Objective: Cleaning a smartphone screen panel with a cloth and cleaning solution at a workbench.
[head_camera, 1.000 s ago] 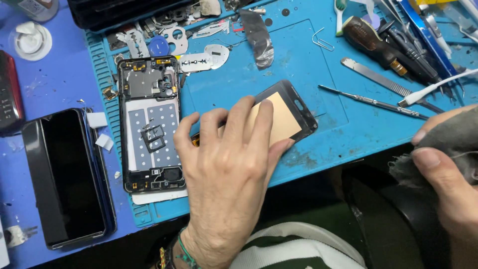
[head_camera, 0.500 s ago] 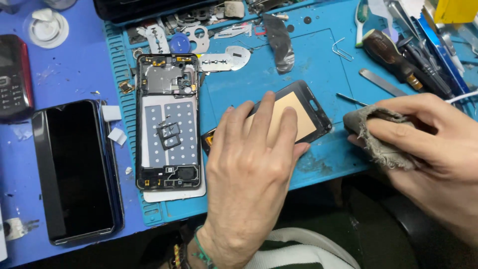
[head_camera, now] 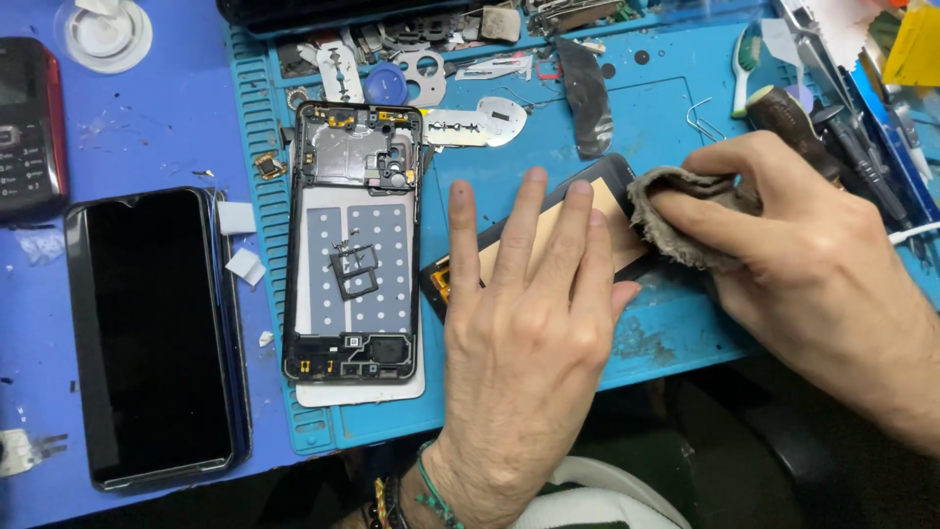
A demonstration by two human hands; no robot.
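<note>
1. Since half a second ago, right hand (head_camera: 822, 264) has carried the grey cloth (head_camera: 676, 211) onto the phone panel (head_camera: 548, 235).
2. Head view: left hand (head_camera: 529, 333) pins the panel on the blue mat (head_camera: 666, 108), fingers slightly spread; right fingers pinch the cloth.

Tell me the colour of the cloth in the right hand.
Greyish-brown cloth, seen in the head view.

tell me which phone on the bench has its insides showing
The opened phone frame on the teal mat, bare parts exposed; the black smartphone and red keypad phone are closed.
</note>
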